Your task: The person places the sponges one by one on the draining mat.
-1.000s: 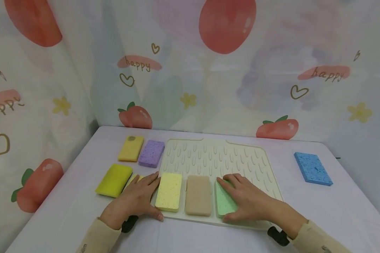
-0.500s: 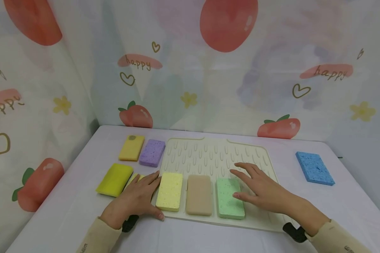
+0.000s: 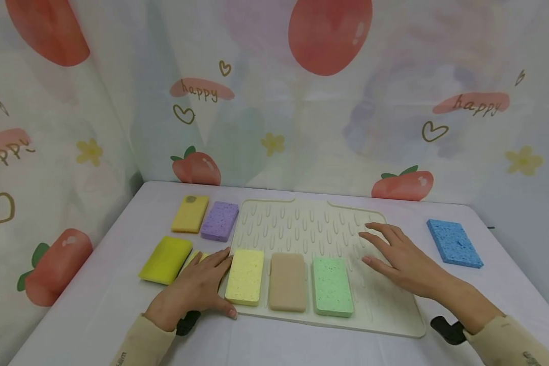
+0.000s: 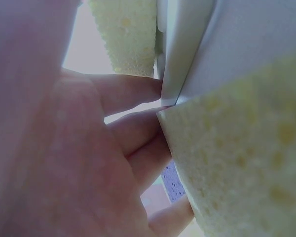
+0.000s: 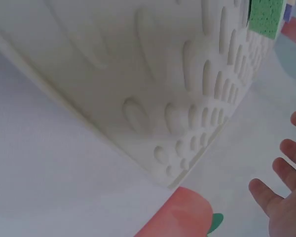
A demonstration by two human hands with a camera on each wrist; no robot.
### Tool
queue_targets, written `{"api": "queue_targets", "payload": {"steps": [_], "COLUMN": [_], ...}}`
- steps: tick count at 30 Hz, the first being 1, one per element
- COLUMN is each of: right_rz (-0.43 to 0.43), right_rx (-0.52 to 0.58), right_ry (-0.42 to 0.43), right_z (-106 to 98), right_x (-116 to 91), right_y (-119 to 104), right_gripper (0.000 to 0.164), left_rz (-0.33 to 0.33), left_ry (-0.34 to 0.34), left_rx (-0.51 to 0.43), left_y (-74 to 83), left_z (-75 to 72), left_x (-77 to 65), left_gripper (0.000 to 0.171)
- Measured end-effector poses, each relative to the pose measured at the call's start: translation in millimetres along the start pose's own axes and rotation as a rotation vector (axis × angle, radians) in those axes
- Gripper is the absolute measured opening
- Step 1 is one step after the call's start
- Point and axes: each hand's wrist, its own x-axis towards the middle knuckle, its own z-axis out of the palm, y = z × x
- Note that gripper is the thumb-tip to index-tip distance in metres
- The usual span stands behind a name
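A cream ribbed drying mat [image 3: 302,223] lies on the table. Along its front half sit a pale yellow sponge [image 3: 244,277], a tan sponge [image 3: 287,282] and a green sponge [image 3: 333,286], side by side. My left hand [image 3: 196,287] rests at the mat's left edge, beside the pale yellow sponge; in the left wrist view its fingers [image 4: 138,94] touch the mat's rim. Another yellow sponge [image 4: 237,153] lies close to that hand, mostly hidden in the head view. My right hand [image 3: 407,262] hovers over the mat's right side with spread fingers, holding nothing, apart from the green sponge.
Left of the mat lie a purple sponge [image 3: 219,221], a yellow sponge with a round dark mark [image 3: 190,214] and a bright yellow-green sponge [image 3: 165,260]. On the far right is a blue sponge [image 3: 455,243]. A printed curtain [image 3: 320,112] hangs behind the table.
My right hand has let go of the green sponge and moved right, off it. The green sponge stays on the mat. My left hand has kept its place.
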Motion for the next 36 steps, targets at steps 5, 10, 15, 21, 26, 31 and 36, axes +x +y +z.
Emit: {"api": "queue_targets", "payload": {"steps": [5, 10, 15, 21, 26, 31, 36], "right_rz": [0.033, 0.061, 0.095, 0.096, 0.124, 0.236, 0.282], "right_rx": [-0.024, -0.068, -0.089, -0.128, -0.141, -0.141, -0.170], "right_ry": [0.022, 0.048, 0.051, 0.066, 0.037, -0.053, -0.078], "right_z": [-4, -2, -3, -2, -1, -3, -1], "right_x": [-2, -5, -8, -15, -19, -22, -23], "right_y": [14, 31, 48, 74, 99, 116, 127], "right_gripper": [0.057, 0.057, 0.058, 0.056, 0.058, 0.059, 0.060], "left_rz": [-0.003, -0.010, -0.018, -0.016, -0.014, -0.015, -0.018], "left_ry": [-0.003, -0.002, -0.001, -0.001, 0.000, -0.004, -0.008], "left_rx": [-0.002, -0.004, 0.010, 0.015, 0.018, 0.017, 0.019], "left_y": [-0.1, 0.4, 0.4, 0.5, 0.6, 0.5, 0.4], "left_z": [0.2, 0.1, 1.0, 1.3, 0.7, 0.3, 0.8], "left_x": [0.3, 0.2, 0.9, 1.1, 0.5, 0.6, 1.4], "left_gripper": [0.126, 0.126, 0.127, 0.127, 0.127, 0.127, 0.127]}}
